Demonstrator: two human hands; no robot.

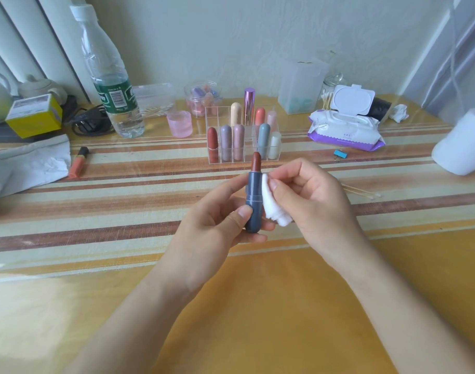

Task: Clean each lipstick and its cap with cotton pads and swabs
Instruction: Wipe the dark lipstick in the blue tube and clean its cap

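Table [284,306], striped mat [96,211] across it. Landmark: clear organizer [217,110] at mid-back of the mat, capped lipsticks [225,141] standing in its cells.

Water bottle [109,85] well left of organizer. Wipes pack [344,130], lid up, right of it.

Left hand [217,228], just in front of organizer: thumb and fingers wrapped on the lower case of the open lipstick [253,201], held upright off the table. Right hand [311,195], front-right of organizer: pinching a folded cotton pad [271,209] flat against the case's right side. Bullet is wound out, uncapped. Can't tell where its cap is.

Handling, my read:
- Case: light, rigid, smooth plastic, likely slick. Grip low on the base as now, leaves upper barrel free to wipe.
- Bullet: soft wax, smears and snaps under side load. Don't hold there; light pad contact only.
- Pad: soft, no stiffness, sheds fibres. Keep it folded, press with fingertips.

Cotton swabs [363,191] lie on the mat, front-right of organizer, past the right hand. Blue binder clip [340,154] right of organizer, near the wipes.
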